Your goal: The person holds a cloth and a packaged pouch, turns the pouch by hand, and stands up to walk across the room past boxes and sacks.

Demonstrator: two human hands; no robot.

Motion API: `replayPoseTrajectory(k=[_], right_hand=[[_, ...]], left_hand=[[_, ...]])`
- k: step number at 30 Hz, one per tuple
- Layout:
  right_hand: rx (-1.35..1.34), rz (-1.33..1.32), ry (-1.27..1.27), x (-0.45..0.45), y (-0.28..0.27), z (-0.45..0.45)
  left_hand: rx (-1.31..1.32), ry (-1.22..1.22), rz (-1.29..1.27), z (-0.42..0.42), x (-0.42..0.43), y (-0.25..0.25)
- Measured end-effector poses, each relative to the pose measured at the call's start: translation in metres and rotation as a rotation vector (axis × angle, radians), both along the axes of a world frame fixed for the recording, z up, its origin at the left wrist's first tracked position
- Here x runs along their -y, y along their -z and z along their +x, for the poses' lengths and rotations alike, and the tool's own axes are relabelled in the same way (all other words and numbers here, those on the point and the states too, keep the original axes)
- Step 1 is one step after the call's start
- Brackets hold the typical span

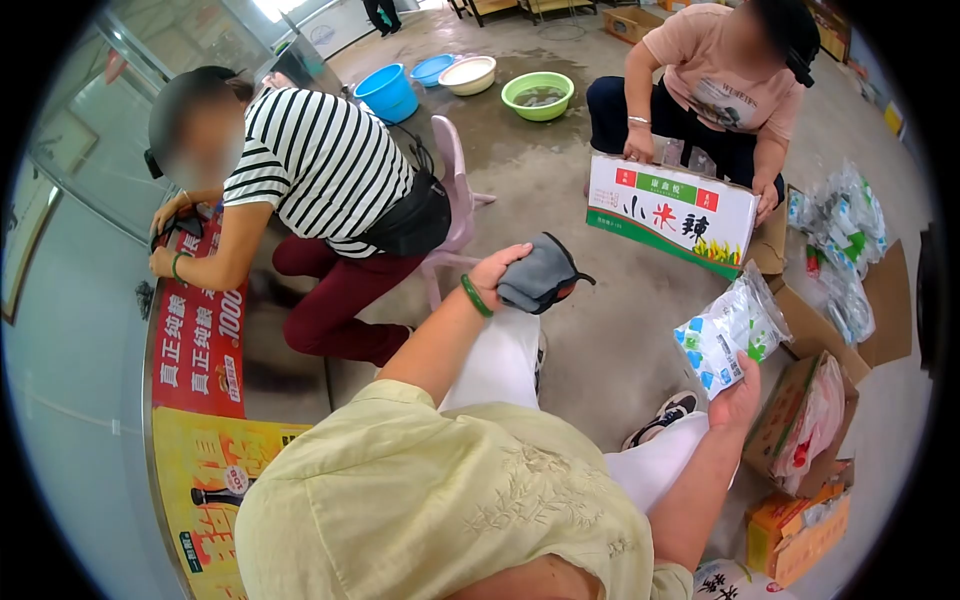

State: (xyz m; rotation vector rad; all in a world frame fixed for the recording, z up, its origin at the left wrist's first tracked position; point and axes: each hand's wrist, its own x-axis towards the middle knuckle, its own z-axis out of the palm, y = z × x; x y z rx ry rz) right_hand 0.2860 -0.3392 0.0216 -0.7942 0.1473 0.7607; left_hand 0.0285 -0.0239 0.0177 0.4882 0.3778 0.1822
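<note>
My left hand [497, 275], with a green bangle at its wrist, is closed on a grey cloth pouch with black edging [543, 274], above my left knee. Out to the right, my right hand [737, 393] grips the lower edge of a clear plastic packet with blue and green print [715, 345]. The packet is tilted upward, near the open cardboard boxes. My two hands are far apart.
A person in stripes leans on a red-covered table [200, 320] at left, beside a pink chair [455, 190]. Another person holds a white carton [670, 213]. Open boxes [790, 420] and plastic packets [845, 240] lie at right. Basins [538, 96] stand behind.
</note>
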Motion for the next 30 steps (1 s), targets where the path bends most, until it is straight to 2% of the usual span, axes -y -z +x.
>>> replayPoseTrajectory(k=[2,14,17,30], right_hand=[[0.005,0.003,0.002,0.0,0.002,0.0],[0.004,0.002,0.006,0.0,0.002,0.001],[0.007,-0.007,0.012,0.001,0.003,0.002],[0.025,0.005,-0.002,0.0,0.005,0.004]], left_hand=[[-0.037,-0.055,0.01,0.001,0.003,-0.003],[0.007,-0.006,-0.017,-0.002,0.009,-0.019],[-0.064,-0.05,0.008,-0.001,0.005,-0.012],[-0.077,-0.026,0.022,-0.002,-0.007,0.006]])
